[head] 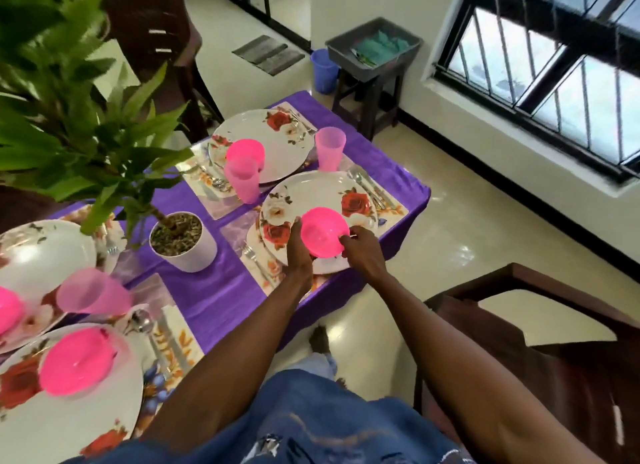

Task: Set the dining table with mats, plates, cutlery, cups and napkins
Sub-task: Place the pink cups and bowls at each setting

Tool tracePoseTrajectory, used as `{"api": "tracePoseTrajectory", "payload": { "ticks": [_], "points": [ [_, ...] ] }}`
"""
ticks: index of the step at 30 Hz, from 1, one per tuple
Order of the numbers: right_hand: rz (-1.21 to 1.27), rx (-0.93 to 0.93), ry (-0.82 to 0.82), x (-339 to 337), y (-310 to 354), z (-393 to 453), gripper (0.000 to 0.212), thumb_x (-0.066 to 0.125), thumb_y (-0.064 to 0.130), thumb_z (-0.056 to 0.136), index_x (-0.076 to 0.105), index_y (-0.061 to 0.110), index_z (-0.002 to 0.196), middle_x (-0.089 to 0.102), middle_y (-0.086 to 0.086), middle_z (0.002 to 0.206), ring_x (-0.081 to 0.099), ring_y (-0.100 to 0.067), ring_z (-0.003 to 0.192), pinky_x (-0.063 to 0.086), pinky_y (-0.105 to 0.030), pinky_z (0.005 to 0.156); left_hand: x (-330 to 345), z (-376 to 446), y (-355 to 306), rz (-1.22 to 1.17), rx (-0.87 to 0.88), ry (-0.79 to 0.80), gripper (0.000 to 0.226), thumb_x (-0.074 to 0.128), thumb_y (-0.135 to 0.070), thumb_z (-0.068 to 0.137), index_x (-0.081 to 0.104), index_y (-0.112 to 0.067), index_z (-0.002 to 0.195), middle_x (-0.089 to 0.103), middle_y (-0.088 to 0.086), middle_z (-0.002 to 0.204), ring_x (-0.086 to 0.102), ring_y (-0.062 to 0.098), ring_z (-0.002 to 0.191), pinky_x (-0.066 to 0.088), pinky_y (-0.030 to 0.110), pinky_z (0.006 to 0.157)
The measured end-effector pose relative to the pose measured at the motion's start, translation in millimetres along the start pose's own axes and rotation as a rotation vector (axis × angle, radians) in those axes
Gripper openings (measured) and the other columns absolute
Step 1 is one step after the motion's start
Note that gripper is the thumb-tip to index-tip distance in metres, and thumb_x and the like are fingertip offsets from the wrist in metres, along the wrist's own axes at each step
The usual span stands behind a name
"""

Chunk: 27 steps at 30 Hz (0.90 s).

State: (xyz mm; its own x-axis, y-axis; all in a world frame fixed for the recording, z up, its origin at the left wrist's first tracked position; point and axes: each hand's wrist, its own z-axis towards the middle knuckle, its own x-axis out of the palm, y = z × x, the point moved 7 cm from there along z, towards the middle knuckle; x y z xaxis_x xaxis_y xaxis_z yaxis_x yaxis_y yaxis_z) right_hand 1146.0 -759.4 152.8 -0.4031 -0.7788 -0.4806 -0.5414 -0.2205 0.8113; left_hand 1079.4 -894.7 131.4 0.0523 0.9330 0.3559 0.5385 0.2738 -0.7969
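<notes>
Pink plastic fills the space between your two hands: a small pink bowl [325, 232] sits on the flowered plate [318, 217] right of centre in the frame. Your left hand [298, 244] is against the bowl's left side, fingers curled at its rim, and your right hand [360, 247] pinches the rim on the right, so both are grasping the bowl.

That plate lies on a patterned mat [391, 209] at the right edge of the desk, which is covered by a purple cloth [214, 290]. A fork [254, 259] lies on the mat just left of the plate, and a spoon [363, 183] with other cutlery lies to its upper right. A pale pink cup [330, 148] stands upright just above the plate.

Toward the upper middle of the frame, a second flowered plate [273, 131] carries another pink bowl [245, 152], with a second pink cup [241, 179] standing in front of it. A white pot [187, 249] with a leafy green plant [69, 93] stands left of centre.

At lower left two more plates show, the nearer one [62, 425] holding a pink bowl [78, 365], with a pink cup [93, 295] between them and a spoon [142, 321] beside it.

In the upper part of the frame, away from the desk, a grey tub [374, 44] rests on a dark stool [370, 96] beside a blue bucket [323, 70]. A brown chair [536, 342] stands at lower right.
</notes>
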Motion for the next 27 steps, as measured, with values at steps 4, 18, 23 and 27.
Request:
{"api": "tracePoseTrajectory", "payload": {
  "ticks": [4,18,23,27],
  "points": [
    [0.017,0.013,0.015,-5.4,4.1,47.5,0.035,0.051,0.018,0.095,0.057,0.006,0.127,0.065,-0.008,0.094,0.065,-0.022,0.068,0.055,-0.035,0.056,4.9,39.4,-2.4,0.118,0.004,-0.132,0.048,0.043,-0.048,0.100,0.053,-0.014,0.133,0.060,0.009,0.119,0.060,0.023,0.100,0.054,0.039,0.079],
    [-0.118,0.046,0.179,-6.5,13.9,160.7,0.020,0.051,0.013,0.091,0.065,-0.002,0.094,0.069,-0.013,0.072,0.059,-0.018,0.051,0.048,-0.027,0.051,16.5,99.3,-6.4,0.422,0.036,-0.352,0.015,0.053,-0.014,0.093,0.063,-0.008,0.083,0.066,0.012,0.074,0.058,0.022,0.061,0.043,0.026,0.049],
    [-0.116,0.054,0.254,0.6,17.4,181.7,0.029,0.048,0.018,0.093,0.064,-0.006,0.095,0.064,-0.011,0.062,0.059,-0.019,0.046,0.054,-0.029,0.061,21.1,98.5,-4.1,0.422,0.026,-0.427,0.017,0.052,-0.014,0.094,0.065,-0.008,0.084,0.068,0.011,0.075,0.061,0.020,0.062,0.047,0.029,0.053],
    [-0.097,0.035,0.322,5.9,18.6,191.5,0.022,0.051,0.022,0.094,0.061,0.002,0.093,0.070,-0.019,0.078,0.068,-0.030,0.066,0.059,-0.049,0.076,25.7,93.8,-3.7,0.409,0.042,-0.481,0.017,0.052,-0.014,0.094,0.066,-0.006,0.089,0.070,0.011,0.080,0.063,0.018,0.065,0.049,0.026,0.052]
  ]
}}
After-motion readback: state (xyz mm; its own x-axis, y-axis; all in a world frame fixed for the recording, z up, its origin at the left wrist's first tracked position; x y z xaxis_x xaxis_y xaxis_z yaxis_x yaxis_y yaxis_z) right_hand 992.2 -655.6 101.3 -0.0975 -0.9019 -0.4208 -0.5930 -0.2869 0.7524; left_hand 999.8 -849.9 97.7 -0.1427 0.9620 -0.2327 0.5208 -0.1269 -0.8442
